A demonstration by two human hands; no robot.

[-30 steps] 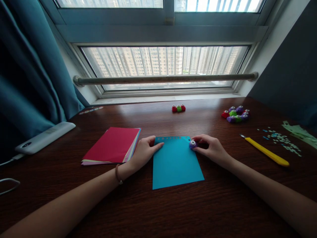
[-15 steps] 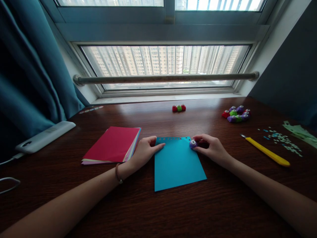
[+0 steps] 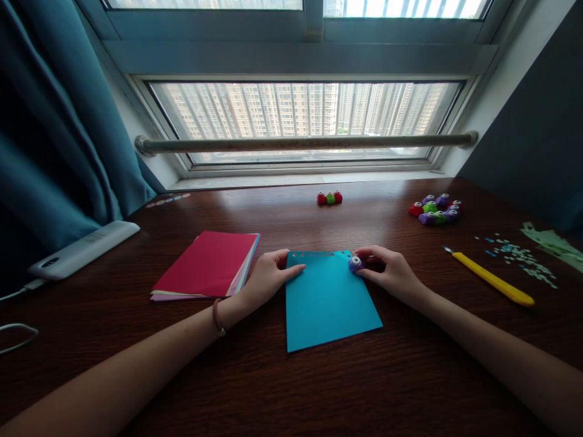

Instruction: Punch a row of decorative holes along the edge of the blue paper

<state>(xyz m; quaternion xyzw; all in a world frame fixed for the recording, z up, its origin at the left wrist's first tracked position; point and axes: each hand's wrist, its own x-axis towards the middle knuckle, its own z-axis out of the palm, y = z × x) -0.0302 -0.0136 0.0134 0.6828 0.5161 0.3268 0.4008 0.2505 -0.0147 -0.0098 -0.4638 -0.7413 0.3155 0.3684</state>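
Note:
A sheet of blue paper [image 3: 332, 303] lies on the table in front of me, with a row of small punched holes along its far edge. My left hand [image 3: 269, 276] grips its left edge near the far corner, thumb on top and fingers underneath or behind. At the far right corner, my right hand [image 3: 387, 270] holds a small purple craft punch [image 3: 356, 263] with a white button. The punch sits over the paper's edge, and some of the right fingers are hidden behind it.
Left of the blue sheet is a stack of coloured paper [image 3: 207, 264], red on top. A yellow craft knife [image 3: 494, 279], paper bits [image 3: 523, 258] and green strips [image 3: 553, 243] lie right. Several punches [image 3: 435, 209] stand behind them, three more [image 3: 330, 197] near the window. A white device [image 3: 84, 250] lies left.
The blue sheet has shifted very slightly to the right. Both hands keep their holds, and the purple punch stays at the far right corner.

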